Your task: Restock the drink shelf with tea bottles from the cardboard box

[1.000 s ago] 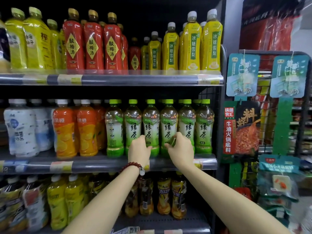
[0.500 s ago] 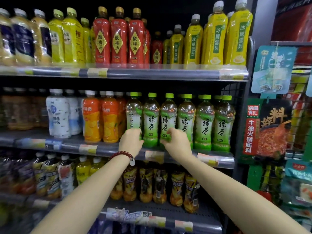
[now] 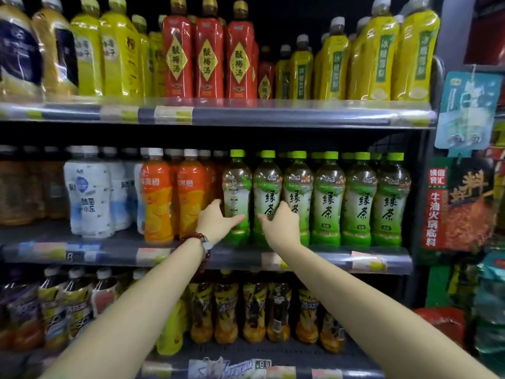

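Note:
A row of green tea bottles with green caps stands on the middle shelf (image 3: 314, 258). My left hand (image 3: 217, 221) wraps the lower part of the leftmost green tea bottle (image 3: 236, 187), thumb across its front. My right hand (image 3: 282, 224) grips the second green tea bottle (image 3: 266, 187), thumb in front and fingers between it and the third bottle (image 3: 297, 184). Both bottles stand upright on the shelf. The cardboard box is out of view.
Orange juice bottles (image 3: 157, 198) stand directly left of the green tea, with white drink bottles (image 3: 87, 192) beyond. Red and yellow bottles fill the top shelf (image 3: 246, 116), and dark tea bottles fill the bottom one. Hanging snack packets (image 3: 464, 203) crowd the right side.
Both hands have moved left along the green tea row, from the middle bottles to the two leftmost ones. The view has shifted left and closer to the shelf.

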Motion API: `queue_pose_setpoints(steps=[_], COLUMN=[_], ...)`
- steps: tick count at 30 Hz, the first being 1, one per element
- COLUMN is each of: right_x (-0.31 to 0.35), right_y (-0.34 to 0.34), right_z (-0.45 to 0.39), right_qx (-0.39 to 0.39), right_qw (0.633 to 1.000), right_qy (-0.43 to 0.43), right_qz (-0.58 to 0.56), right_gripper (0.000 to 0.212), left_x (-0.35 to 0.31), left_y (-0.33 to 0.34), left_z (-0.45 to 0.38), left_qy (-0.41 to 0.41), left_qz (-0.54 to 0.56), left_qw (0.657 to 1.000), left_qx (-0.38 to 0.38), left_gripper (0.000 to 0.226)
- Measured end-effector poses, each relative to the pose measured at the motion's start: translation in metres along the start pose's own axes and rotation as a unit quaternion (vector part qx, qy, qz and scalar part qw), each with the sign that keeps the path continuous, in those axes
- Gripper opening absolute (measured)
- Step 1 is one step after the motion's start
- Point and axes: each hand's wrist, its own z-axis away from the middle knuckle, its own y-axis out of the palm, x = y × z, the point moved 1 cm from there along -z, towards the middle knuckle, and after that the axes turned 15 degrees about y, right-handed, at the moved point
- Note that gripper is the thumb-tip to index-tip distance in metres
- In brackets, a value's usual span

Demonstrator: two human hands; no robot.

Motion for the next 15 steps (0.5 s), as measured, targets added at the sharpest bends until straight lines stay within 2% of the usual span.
queue_pose_setpoints(steps=[3, 5, 8, 11, 15], right_x=[0.003, 0.002, -0.002, -0.004, -0.004], right_y=[0.013, 0.019, 0.026, 0.026, 0.021], right_z=[-0.005, -0.007, -0.006, -0.006, -0.006], right_qx=[0.002, -0.004, -0.027, -0.051, -0.045], right_qw=[0.999, 0.997, 0.996, 0.994, 0.994], right_qy=[0.030, 0.048, 0.050, 0.048, 0.057], right_qz=[-0.030, -0.062, -0.075, -0.079, -0.079], right_gripper=[0.055, 0.055, 0.054, 0.062, 0.072], left_x=[0.011, 0.021, 0.028, 0.028, 0.036], left_y=[0.002, 0.004, 0.009, 0.016, 0.008], left_z=[-0.006, -0.007, -0.006, -0.006, -0.011], left_qy=[-0.006, -0.003, 0.028, 0.032, 0.016], left_qz=[0.136, 0.195, 0.149, 0.132, 0.191], left_qw=[0.989, 0.978, 0.988, 0.990, 0.981], left_qx=[0.065, 0.076, 0.009, -0.042, 0.008], left_gripper=[0.063, 0.067, 0.065, 0.060, 0.074])
